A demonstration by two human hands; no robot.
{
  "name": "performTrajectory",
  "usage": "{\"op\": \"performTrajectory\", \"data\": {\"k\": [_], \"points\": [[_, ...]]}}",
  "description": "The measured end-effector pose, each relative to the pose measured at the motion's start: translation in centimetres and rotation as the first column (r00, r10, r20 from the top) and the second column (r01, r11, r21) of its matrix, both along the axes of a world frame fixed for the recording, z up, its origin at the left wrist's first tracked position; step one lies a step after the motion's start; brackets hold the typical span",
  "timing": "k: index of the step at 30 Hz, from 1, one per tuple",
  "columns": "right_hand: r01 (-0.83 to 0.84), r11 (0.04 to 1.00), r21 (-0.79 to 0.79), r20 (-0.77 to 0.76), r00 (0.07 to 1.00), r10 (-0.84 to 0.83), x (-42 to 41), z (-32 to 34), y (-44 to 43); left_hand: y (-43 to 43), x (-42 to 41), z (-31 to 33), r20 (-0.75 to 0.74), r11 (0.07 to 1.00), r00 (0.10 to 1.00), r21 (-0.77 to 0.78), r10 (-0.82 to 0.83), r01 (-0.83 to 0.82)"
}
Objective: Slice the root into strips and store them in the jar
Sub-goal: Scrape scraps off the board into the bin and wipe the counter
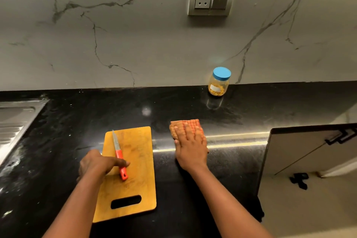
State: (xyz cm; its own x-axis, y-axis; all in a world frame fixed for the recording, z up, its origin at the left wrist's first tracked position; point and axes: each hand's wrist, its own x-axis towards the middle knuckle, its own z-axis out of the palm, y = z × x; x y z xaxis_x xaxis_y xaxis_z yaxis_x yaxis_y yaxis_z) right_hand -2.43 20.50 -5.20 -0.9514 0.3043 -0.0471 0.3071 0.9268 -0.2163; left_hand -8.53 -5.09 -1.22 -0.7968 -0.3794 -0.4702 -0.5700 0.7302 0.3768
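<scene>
— Fingers (186, 131) of the right hand (190, 150) lie straight and close together, flat on an orange checked cloth (194, 123), right of the middle. What about the other hand?

— Its fingers stretch across the red handle of the knife (119, 155). I cannot see the thumb of the left hand (96, 164).

— Where is the knife?

— It lies on the yellow cutting board (140, 160), low in the middle. The blade points up the frame.

— Is there room to move?

— Wide black counter (116, 108) lies between the cloth and the wall. A metal sink (17, 120) sits at the left edge. A pale cabinet door (299, 152) stands at the lower right, by the counter's end.

— And the jar (219, 83)?

— Far back, right of the middle, just beside the wall, well apart from both hands. It stands upright with its blue lid on. It is see-through, with yellow bits inside and a white label.
</scene>
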Motion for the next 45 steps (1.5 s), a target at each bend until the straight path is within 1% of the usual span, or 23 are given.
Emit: {"op": "performTrajectory", "data": {"k": [3, 6, 9, 12, 14, 17, 21, 23, 25, 27, 29, 32, 34, 36, 38, 41, 45], "points": [[0.151, 0.988, 0.018, 0.007, 0.989, -0.151, 2.6, -0.4, 4.2, 0.0, 0.0, -0.3, 0.004, 1.0, 1.0, 0.0, 0.01, -0.01], [0.315, 0.948, 0.039, -0.025, 0.949, -0.314, 5.7, -0.4, 7.6, -0.1, 0.2, -0.6, 0.003, 1.0, 1.0, 0.007, 0.01, -0.01], [0.406, 0.913, 0.04, -0.024, 0.914, -0.406, 7.7, -0.3, 8.3, -0.3, 0.5, -0.8, -0.01, 1.0, 1.0, 0.015, 0.002, -0.001], [0.486, 0.874, 0.008, -0.005, 0.874, -0.486, 7.4, 0.0, 6.7, -0.3, 1.3, -0.6, -0.051, 0.999, 0.998, 0.006, -0.034, 0.034], [0.451, 0.892, -0.014, 0.039, 0.892, -0.451, 6.1, 0.6, 4.4, -0.4, 1.9, -0.7, -0.07, 0.998, 0.996, -0.031, -0.059, 0.057], [0.268, 0.963, -0.023, 0.085, 0.961, -0.265, 4.8, 1.5, -1.1, -0.9, 3.0, -1.3, -0.053, 0.992, 0.994, -0.087, -0.1, 0.095], [0.042, 0.998, -0.051, 0.079, 0.996, -0.038, 4.9, 1.4, -8.4, -1.7, 4.8, -1.1, 0.01, 0.986, 0.992, -0.108, -0.129, 0.13], [-0.008, 0.998, -0.07, 0.077, 0.997, 0.013, 5.3, 0.6, -9.8, -1.9, 5.0, -1.0, 0.063, 0.98, 0.987, -0.118, -0.151, 0.158], [-0.046, 0.996, -0.08, 0.041, 0.998, 0.05, 5.9, 0.2, -9.4, -2.0, 5.1, -0.6, 0.09, 0.98, 0.984, -0.115, -0.151, 0.161], [-0.112, 0.993, -0.033, -0.009, 0.994, 0.111, 6.9, -0.2, -7.9, -1.9, 5.2, -0.3, 0.088, 0.985, 0.986, -0.095, -0.138, 0.147], [-0.088, 0.996, 0.033, -0.021, 0.996, 0.088, 7.9, -0.7, -5.1, -1.9, 5.2, -0.3, 0.081, 0.987, 0.988, -0.079, -0.131, 0.137], [0.09, 0.993, 0.082, -0.043, 0.995, -0.087, 10.0, -1.0, -0.1, -2.2, 5.3, -0.6, 0.066, 0.992, 0.994, -0.08, -0.093, 0.098], [0.162, 0.983, 0.092, -0.022, 0.987, -0.161, 11.3, -1.3, 2.2, -2.3, 5.5, -1.0, 0.05, 0.993, 0.996, -0.079, -0.08, 0.084], [0.213, 0.973, 0.086, -0.025, 0.977, -0.212, 12.0, -1.6, 2.6, -2.0, 6.0, -0.5, 0.012, 0.994, 0.997, -0.081, -0.071, 0.072], [0.25, 0.966, 0.068, -0.042, 0.968, -0.247, 12.4, -1.6, 1.1, -1.5, 6.3, 0.2, -0.01, 0.995, 0.998, -0.076, -0.067, 0.066], [0.191, 0.981, 0.039, -0.092, 0.978, -0.187, 13.2, -1.6, -3.1, -0.4, 5.8, 1.6, 0.013, 0.994, 0.996, -0.066, -0.088, 0.089], [0.107, 0.994, 0.008, -0.108, 0.989, -0.106, 13.3, -1.8, -6.9, 2.2, 5.2, 2.1, 0.053, 0.987, 0.986, -0.006, -0.158, 0.158]]}}
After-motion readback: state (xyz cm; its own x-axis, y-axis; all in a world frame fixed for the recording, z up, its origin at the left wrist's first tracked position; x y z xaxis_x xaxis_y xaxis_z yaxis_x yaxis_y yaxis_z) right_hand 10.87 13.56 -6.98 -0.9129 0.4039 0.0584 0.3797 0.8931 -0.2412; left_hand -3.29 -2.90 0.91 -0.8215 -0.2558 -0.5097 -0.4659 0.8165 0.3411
